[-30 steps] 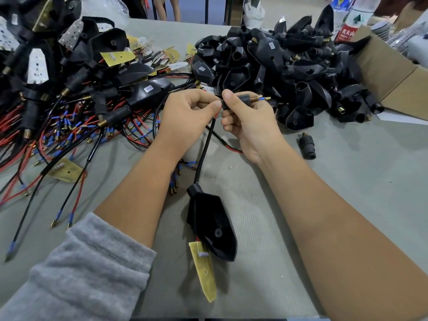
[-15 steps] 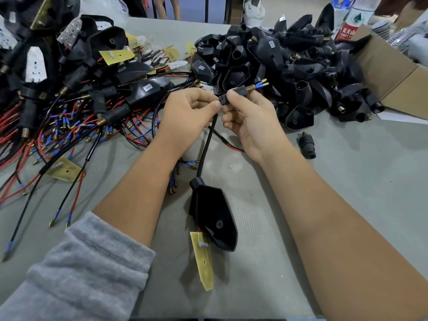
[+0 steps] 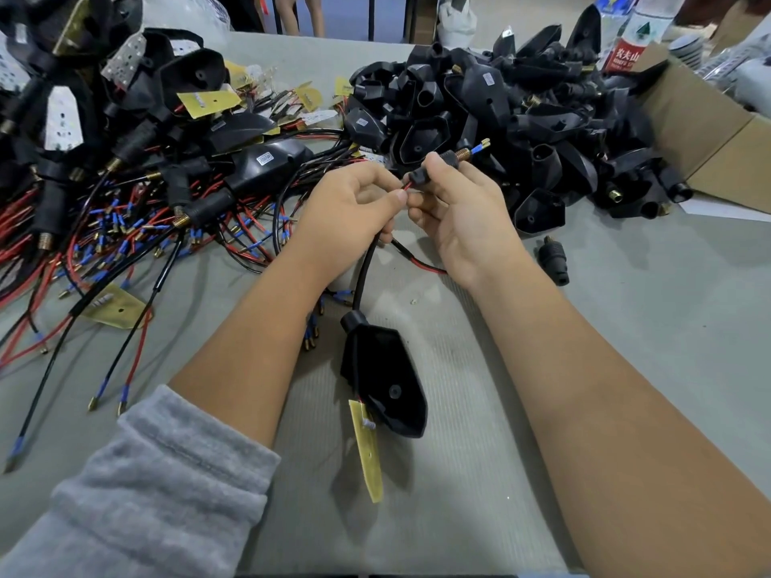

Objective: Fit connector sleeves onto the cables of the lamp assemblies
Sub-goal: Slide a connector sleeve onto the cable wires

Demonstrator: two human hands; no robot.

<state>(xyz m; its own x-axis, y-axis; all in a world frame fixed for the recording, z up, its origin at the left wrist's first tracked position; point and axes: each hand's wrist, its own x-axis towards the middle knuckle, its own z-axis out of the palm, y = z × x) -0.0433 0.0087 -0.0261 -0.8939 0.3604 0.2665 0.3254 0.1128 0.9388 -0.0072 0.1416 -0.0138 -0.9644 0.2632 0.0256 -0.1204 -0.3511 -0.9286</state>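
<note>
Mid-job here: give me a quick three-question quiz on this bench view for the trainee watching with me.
1. True or false: the right hand holds a black connector sleeve with blue-tipped wires sticking out of its far end.
2. What does the left hand grip? A) a bottle B) the black cable and its red wire C) a cardboard box
3. Where is the lamp housing on that cable: lifted in the air or lying on the table?

Key: 1 true; 2 B; 3 lying on the table.
</note>
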